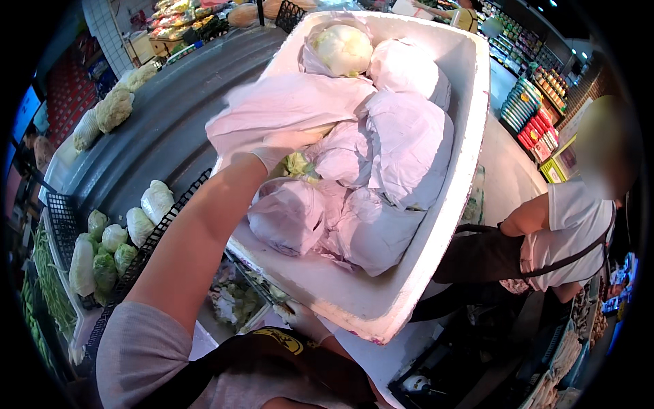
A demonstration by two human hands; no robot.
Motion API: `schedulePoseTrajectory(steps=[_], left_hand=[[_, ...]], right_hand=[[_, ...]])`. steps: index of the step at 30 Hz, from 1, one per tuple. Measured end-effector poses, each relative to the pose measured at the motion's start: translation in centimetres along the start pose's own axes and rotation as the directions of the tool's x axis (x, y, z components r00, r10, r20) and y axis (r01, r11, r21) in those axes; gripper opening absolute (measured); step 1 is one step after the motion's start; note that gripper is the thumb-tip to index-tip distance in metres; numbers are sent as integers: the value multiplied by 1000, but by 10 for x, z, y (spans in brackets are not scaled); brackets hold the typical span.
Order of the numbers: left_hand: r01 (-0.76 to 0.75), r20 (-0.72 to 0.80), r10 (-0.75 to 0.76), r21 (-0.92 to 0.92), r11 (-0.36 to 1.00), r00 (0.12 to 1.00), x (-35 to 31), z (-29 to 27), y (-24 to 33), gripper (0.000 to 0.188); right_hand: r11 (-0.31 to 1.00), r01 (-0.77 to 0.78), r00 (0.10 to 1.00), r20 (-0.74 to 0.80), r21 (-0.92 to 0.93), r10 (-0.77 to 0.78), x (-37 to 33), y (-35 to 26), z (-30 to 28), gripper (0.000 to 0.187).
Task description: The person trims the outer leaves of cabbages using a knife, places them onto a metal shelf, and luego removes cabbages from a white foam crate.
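A white foam box (470,88) stands tilted in front of me, with several round vegetable heads in pinkish-white paper inside. One pale head (340,49) shows bare at its far end. My left hand (289,143), in a thin pale glove, reaches over the box's left side. Its fingers close on a loose sheet of wrapping paper (286,105), which partly covers them and blurs at its left edge. Yellow-green leaves (298,165) show just below that hand. Lower down, my right hand (304,319) is beneath the near edge of the box, its fingers mostly hidden.
A dark ribbed display counter (170,116) lies at left, with cauliflowers (114,110) along its edge. Wrapped cabbages (112,238) sit in a black-rimmed bin. Leaf scraps (235,300) fill a crate below. A person in an apron (490,255) stands close at right, near a black crate (436,371).
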State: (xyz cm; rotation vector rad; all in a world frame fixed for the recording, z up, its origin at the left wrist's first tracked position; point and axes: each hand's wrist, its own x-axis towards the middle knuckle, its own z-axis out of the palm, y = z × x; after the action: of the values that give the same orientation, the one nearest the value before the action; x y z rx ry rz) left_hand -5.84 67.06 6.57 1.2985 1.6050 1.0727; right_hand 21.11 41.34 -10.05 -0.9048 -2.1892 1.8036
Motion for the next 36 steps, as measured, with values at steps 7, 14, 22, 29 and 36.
schedulePoseTrajectory(steps=[7,14,22,29,36], left_hand=[[-185,-64,213,302,935,975,-3,-44,52,54],[109,35,-104,-212,971,994,-92,-92,73,59],[-49,-283,-256,-754,655,924,-339,-112,17,51],[-424,-544,-279,-817,390,791,-512,-64,-57,77],[-755,-702,-353,-655,-18,618,-568,9,-91,99]], right_hand=[[994,40,998,45,101,-45,-5,-6,5,35],[1000,28,999,35,1,-28,4,-2,0,39],[954,-297,910,311,32,273,21,-39,-17,40],[996,-86,949,302,-37,93,52,-78,15,21],[877,-164,912,409,452,-40,77,-127,86,4]])
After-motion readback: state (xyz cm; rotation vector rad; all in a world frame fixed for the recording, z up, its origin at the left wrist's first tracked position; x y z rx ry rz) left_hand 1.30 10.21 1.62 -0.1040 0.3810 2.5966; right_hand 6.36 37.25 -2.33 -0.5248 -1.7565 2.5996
